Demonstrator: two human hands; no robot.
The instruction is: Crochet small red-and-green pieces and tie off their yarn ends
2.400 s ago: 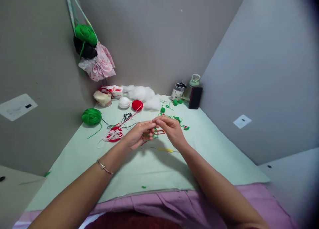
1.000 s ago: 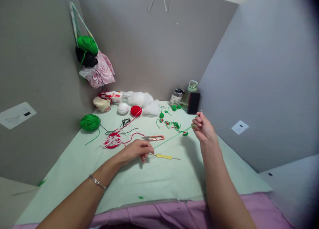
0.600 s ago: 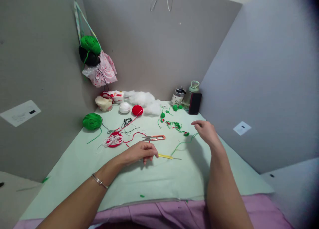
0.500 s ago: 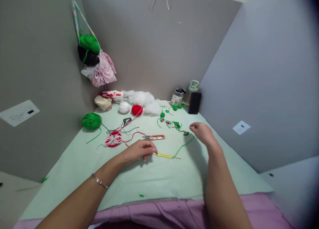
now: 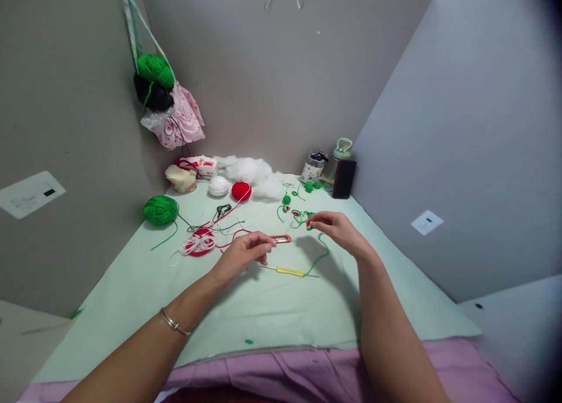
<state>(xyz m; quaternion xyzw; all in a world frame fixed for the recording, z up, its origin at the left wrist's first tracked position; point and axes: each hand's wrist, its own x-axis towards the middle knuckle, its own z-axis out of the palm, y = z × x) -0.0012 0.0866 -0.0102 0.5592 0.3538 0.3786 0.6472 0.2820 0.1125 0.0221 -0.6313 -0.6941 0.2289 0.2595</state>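
Fingers (image 5: 322,217) of your right hand (image 5: 340,230) pinch a red-and-green piece (image 5: 308,224) beside similar pieces (image 5: 296,213) that look worked, a green strand (image 5: 327,252) left loose at the yellow hook (image 5: 290,271), while your left hand (image 5: 244,252) overlaps the snips (image 5: 284,238), its grip unclear.

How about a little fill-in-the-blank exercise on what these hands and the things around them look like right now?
1. The right hand pinches a small piece in green and ____.
2. The slim metal tool lying on the table has a ____ handle.
3. A metal bracelet circles the person's ____ arm.
4. Right beside the red ball of yarn sits a ball of ____ yarn.

Missing words: red; yellow; left; white.
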